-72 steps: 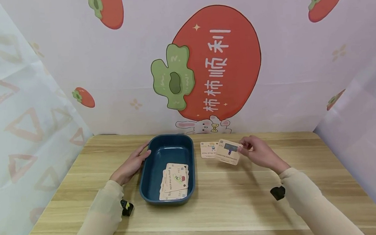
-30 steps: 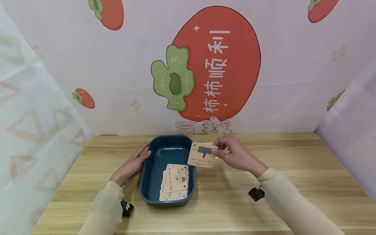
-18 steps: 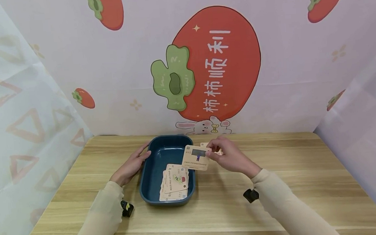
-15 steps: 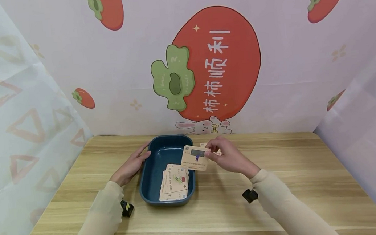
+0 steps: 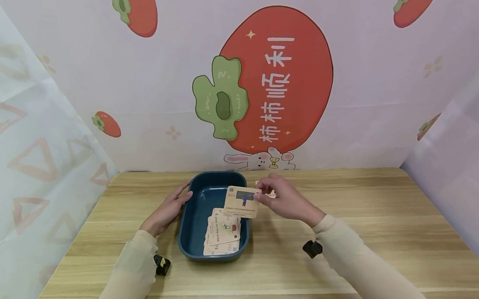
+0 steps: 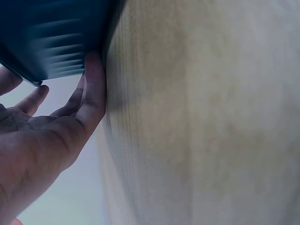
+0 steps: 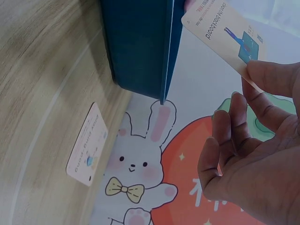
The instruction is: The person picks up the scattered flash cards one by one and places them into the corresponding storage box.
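Observation:
My right hand (image 5: pixel 286 199) pinches a picture flashcard (image 5: pixel 240 201) between thumb and fingers at its right edge. The card reads "clean the blackboard" and overlaps the right rim of a dark blue tray (image 5: pixel 187 236) in the head view. In the right wrist view, the same card (image 7: pixel 220 35) is raised beside the tray's outer wall (image 7: pixel 136 51). My left hand (image 5: pixel 168 211) rests against the tray's left side, with extended fingers touching its outer wall in the left wrist view. Several cards (image 5: pixel 223 229) lie overlapping in the tray's near end, the top one reading "play on the slide".
Another card (image 7: pixel 89 145), printed "play ping-pong", lies on the wooden table (image 5: pixel 297 266) right of the tray; my right hand mostly covers it in the head view. A printed cloth backdrop (image 5: pixel 159 81) with persimmons and a rabbit stands behind the table's back edge.
My right hand has carried the blackboard card leftward from beside the other table card until it overlaps the tray's right rim. The left hand and the tray have stayed put.

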### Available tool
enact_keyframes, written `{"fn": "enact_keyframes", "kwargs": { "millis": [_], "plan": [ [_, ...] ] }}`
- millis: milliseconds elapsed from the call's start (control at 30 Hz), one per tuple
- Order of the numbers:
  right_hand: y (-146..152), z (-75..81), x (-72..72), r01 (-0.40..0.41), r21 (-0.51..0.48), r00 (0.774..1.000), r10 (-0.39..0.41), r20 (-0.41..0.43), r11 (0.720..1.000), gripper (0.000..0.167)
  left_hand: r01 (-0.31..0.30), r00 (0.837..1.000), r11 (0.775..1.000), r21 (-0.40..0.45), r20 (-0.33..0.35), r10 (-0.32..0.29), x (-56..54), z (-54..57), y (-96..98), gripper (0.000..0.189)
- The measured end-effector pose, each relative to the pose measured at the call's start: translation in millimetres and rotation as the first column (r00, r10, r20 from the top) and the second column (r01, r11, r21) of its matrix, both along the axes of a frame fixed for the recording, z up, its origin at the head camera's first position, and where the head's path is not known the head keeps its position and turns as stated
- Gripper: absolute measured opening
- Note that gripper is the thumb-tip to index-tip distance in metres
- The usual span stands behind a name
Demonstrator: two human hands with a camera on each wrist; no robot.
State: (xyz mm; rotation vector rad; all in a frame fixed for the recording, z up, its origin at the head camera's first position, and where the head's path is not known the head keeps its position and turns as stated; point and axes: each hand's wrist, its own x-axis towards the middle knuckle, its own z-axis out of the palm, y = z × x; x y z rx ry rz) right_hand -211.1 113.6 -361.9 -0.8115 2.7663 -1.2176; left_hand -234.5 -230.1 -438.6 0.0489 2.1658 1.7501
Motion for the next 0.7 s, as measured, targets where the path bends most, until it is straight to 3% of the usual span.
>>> {"fn": "enact_keyframes", "kwargs": {
  "millis": [300, 700],
  "plan": [
    [-10.4, 1.4, 1.5, -0.027, -0.007, 1.0, 0.027, -0.002, 1.0, 0.004, -0.001, 1.0, 1.0, -0.001, 0.003, 0.001, -0.3, 0.2, 0.1, 0.06],
    [-17.1, -5.6, 4.7, -0.024, -0.001, 0.997, 0.025, 0.072, 1.0, 0.006, 0.011, 1.0, 1.0, -0.007, -0.012, -0.011, 0.2, 3.1, 1.4, 0.061]
  ]
}}
